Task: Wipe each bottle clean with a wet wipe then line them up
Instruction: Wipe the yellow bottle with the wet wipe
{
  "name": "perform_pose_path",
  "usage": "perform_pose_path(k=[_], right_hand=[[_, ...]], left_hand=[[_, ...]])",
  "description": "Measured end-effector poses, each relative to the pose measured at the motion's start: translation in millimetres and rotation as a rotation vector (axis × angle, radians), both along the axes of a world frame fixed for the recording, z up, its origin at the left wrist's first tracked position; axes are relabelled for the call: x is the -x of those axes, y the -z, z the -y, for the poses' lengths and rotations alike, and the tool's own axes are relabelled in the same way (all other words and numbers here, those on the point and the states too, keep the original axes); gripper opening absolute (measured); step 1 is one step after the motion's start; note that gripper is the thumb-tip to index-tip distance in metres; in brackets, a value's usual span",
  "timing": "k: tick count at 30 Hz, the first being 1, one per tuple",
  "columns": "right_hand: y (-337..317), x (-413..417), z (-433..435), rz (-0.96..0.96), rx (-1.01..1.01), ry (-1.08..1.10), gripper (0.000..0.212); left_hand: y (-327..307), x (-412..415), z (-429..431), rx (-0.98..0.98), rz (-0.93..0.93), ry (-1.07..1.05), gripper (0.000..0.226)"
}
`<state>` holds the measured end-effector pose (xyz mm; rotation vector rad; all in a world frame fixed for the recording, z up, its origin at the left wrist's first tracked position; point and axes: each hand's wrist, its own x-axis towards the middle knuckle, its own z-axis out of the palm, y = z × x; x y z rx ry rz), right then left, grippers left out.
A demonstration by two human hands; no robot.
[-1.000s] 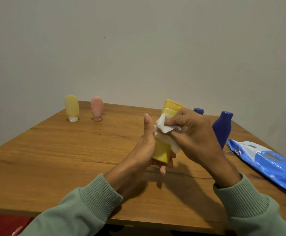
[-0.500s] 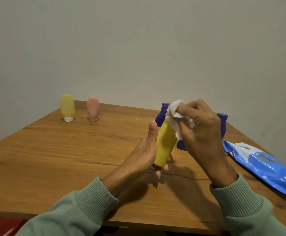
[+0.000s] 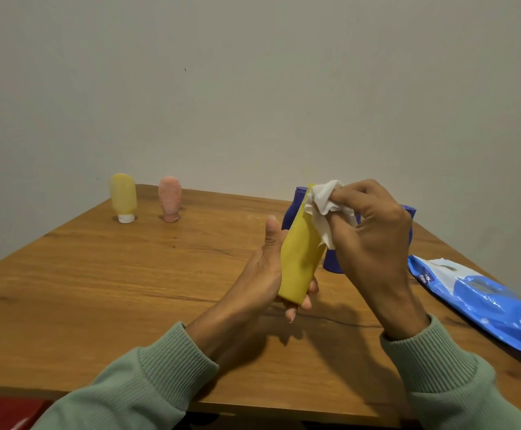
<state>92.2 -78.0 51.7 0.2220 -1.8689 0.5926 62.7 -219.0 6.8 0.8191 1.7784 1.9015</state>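
— What's nearest?

— Two green sleeves (image 3: pixel 147 386) reach in from the bottom edge. To their left, under the counter's (image 3: pixel 98 290) front edge, is a patch of red; I cannot tell what it is.

— And the hands?

— The left hand (image 3: pixel 264 274) is wrapped round the lower part of the bottle (image 3: pixel 299 259), thumb up along its left side and fingertips showing under its base. The bottle is yellow, held above the counter and tilted with its top leaning right and away.

— The right hand?

— The right hand (image 3: pixel 374 243) pinches a crumpled white wipe (image 3: pixel 326 206) in curled fingers and presses it against the top of the bottle.

— What lies to the right?

— A blue pack (image 3: pixel 485 302) lies flat on the counter near the right edge, well apart from the hands.

— Behind the hands?

— A blue bottle (image 3: pixel 292 212) stands just behind the yellow one, and a second blue bottle (image 3: pixel 409 226) shows past the right hand. Both are partly hidden.

— Farther back?

— At the far left, a yellow tube (image 3: pixel 123 193) and a pink tube (image 3: pixel 170 197) stand on their caps, side by side but apart. A plain wall (image 3: pixel 253 88) is behind the counter.
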Motion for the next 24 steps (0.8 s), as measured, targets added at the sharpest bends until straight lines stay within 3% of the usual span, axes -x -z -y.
perform_pose_path(k=[6, 12, 18, 24], right_hand=[[-3.0, 1.2, -9.9, 0.043, 0.114, -0.023, 0.015], [-2.9, -1.4, -5.7, 0.014, 0.105, -0.067, 0.016], [-5.2, -3.2, -6.4, -0.043, 0.103, -0.042, 0.027], [-4.3, -4.9, -2.8, -0.044, 0.091, -0.047, 0.019]], left_hand=[[-0.6, 3.1, 0.4, -0.059, 0.060, -0.015, 0.084], [-0.5, -0.3, -0.7, 0.023, -0.022, -0.026, 0.079], [-1.0, 3.4, 0.6, -0.071, 0.017, -0.055, 0.085], [0.0, -2.9, -0.5, 0.014, -0.058, -0.053, 0.074]])
